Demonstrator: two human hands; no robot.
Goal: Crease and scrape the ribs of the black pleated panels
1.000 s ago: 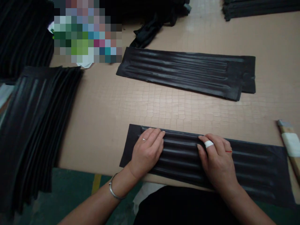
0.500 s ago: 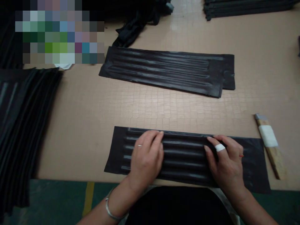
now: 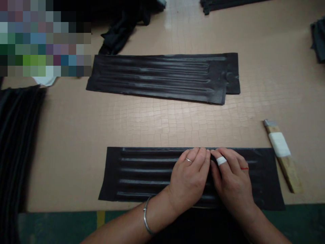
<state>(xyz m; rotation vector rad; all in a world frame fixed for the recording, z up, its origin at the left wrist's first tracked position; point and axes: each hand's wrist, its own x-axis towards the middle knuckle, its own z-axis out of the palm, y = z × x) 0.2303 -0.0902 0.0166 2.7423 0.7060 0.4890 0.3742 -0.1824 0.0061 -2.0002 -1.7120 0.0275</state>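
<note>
A dark, glossy ribbed leather-like panel (image 3: 147, 171) lies lengthwise along the near edge of the table. My left hand (image 3: 191, 176), wearing a ring and a bangle, has its fingers pressed together at the panel's far edge, near the middle. Right beside it, my right hand (image 3: 232, 178), with white tape on one finger, pinches the same edge, where the material lifts slightly. The two hands' fingertips nearly touch. Both thumbs are partly hidden. Close to the panel's right end rests a wooden-handled tool (image 3: 283, 156) wrapped in white tape, with a grey metal tip.
Similar ribbed panels (image 3: 157, 76) lie stacked farther back. At the left stands a pile of dark pieces (image 3: 17, 135). Black material (image 3: 119, 34) lies behind, with more dark bundles (image 3: 318, 39) at the far right. The tan table (image 3: 165, 122) ends just before my body.
My left hand has slid right along the panel's far edge until it sits beside my right hand. The right hand stays at that edge. The whole view has shifted somewhat.
</note>
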